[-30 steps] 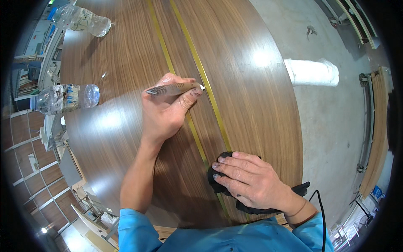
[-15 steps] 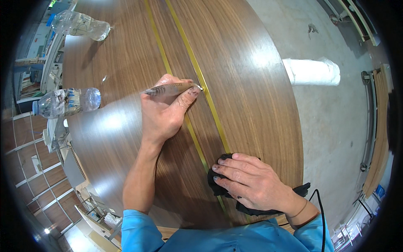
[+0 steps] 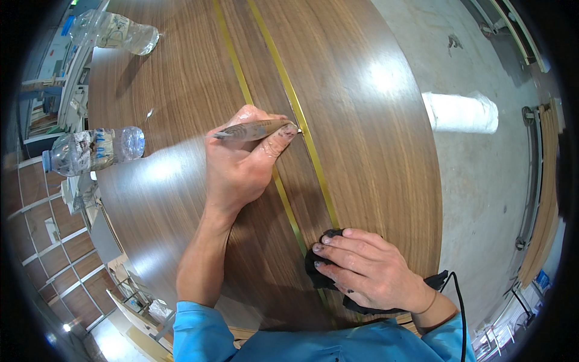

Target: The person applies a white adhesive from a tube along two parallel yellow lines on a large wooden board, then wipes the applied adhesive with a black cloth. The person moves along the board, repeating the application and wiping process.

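Note:
My left hand (image 3: 241, 163) is closed around a slim, tapered, partly see-through brownish cone (image 3: 250, 130) with dark marks on it. Its pale tip points right and meets the edge of a gold-coloured strip (image 3: 315, 161) set in a brown wood-grain panel (image 3: 386, 181). What fills the cone I cannot make out. Nearer to me, my right hand (image 3: 374, 268) presses a bunched black cloth (image 3: 316, 268) onto the panel over the lower ends of the strips, its fingertips smudged dark. To the left runs a second gold strip (image 3: 286, 208), roughly alongside the first.
Two clear plastic bottles, one upper left (image 3: 117, 33) and one below it (image 3: 96, 149), stand by the panel's left side. A white wrapped roll (image 3: 463, 113) shows beyond the right edge, over the grey floor (image 3: 476, 199). A black cable (image 3: 461, 308) hangs by my right forearm.
My left hand and the cone's tip have shifted slightly right and nearer along the strip in the picture. My right hand with the cloth sits a little lower and further right.

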`<state>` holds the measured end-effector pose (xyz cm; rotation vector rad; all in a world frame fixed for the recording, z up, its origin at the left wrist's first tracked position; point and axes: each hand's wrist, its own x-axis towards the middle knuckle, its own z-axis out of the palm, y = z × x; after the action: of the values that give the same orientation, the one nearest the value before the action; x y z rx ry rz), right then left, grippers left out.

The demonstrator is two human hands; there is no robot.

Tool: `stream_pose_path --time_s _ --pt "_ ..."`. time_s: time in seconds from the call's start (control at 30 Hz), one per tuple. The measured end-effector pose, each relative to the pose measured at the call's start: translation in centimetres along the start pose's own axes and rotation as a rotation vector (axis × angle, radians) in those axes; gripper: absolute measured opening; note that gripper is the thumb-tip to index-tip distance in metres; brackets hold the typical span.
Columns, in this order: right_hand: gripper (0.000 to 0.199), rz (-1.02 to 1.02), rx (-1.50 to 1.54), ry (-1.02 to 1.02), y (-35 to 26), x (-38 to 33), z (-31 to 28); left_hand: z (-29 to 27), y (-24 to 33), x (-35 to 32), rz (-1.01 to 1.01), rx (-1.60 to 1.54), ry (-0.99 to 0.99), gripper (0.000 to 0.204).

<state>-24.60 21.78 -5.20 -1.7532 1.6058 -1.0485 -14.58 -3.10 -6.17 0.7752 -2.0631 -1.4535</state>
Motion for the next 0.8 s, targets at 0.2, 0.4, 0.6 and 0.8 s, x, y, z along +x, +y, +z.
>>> stream_pose_path --time_s 0.2,0.4,0.6,0.8 --pt "0.026 0.003 -0.005 -0.007 0.1 -0.1 0.1 0.0 -0.3 0.5 0.023 -0.007 0.007 0.010" --pt "0.027 0.008 -0.010 -0.028 0.0 0.1 -0.2 -0.2 -0.2 0.8 0.019 0.027 0.013 0.010" --pt "0.028 0.007 -0.018 -0.047 0.0 0.2 -0.4 -0.1 -0.3 1.0 0.029 0.080 0.034 0.010" --pt "0.028 0.016 -0.009 -0.061 -0.1 0.1 -0.5 -0.1 -0.5 1.3 0.072 0.086 0.058 0.013"
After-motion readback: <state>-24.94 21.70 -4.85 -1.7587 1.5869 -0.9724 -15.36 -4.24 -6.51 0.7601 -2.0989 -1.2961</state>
